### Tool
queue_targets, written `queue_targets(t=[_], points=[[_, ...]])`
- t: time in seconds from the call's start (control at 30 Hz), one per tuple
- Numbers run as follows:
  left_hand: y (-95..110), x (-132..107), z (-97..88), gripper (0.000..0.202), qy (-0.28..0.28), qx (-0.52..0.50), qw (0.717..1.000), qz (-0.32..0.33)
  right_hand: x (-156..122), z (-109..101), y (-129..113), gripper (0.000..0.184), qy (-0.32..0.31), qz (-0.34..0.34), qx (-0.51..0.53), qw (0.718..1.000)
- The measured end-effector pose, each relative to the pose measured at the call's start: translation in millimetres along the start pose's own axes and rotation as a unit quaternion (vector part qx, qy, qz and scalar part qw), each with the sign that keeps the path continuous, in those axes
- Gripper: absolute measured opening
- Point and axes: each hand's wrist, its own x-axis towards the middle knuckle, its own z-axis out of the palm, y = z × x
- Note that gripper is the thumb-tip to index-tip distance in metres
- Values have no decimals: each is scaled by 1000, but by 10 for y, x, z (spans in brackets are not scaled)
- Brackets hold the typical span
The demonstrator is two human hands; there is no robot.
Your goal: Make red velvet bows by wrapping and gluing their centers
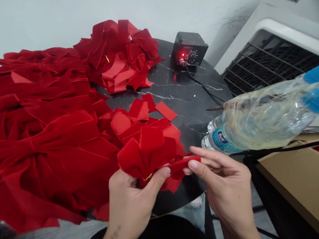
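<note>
A red velvet bow with a gold tie at its middle is held over the table's near edge. My left hand is closed round its gathered centre, thumb in front; the fingers behind are partly hidden. Between thumb and fingers, my right hand pinches a red strip that runs out to the right of the bow. Just behind the bow lie loose red velvet pieces, some rectangular and one rounded. A large heap of red bows spreads over the left side.
On the black marbled table stand another red pile and a black control box with a lit red light. Plastic bottles, an air cooler and a cardboard box are at the right.
</note>
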Motion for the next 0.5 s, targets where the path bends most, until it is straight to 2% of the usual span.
queue_targets(t=[0.07, 0.2, 0.27, 0.33, 0.43, 0.47, 0.5], points=[[-37, 20, -29, 18, -45, -62, 997, -17, 30, -2, -22, 20, -5, 27, 35, 999], [-38, 37, -47, 58, -142, -202, 967, -56, 32, 94, -88, 12, -50, 83, 121, 988], [-7, 17, -21, 65, -165, -234, 956, -65, -7, 181, -89, 13, -59, 95, 123, 986], [16, -20, 14, 52, -163, -228, 958, -61, -56, 265, -59, 13, -55, 94, 111, 988], [-1, -76, 43, 15, -125, -171, 976, -55, -107, 338, 10, 16, -36, 83, 90, 992], [-17, -87, 41, 8, -116, -153, 980, -55, -114, 346, 29, 16, -33, 82, 83, 993], [-34, -92, 33, 12, -109, -137, 983, -54, -116, 348, 44, 16, -34, 84, 78, 993]])
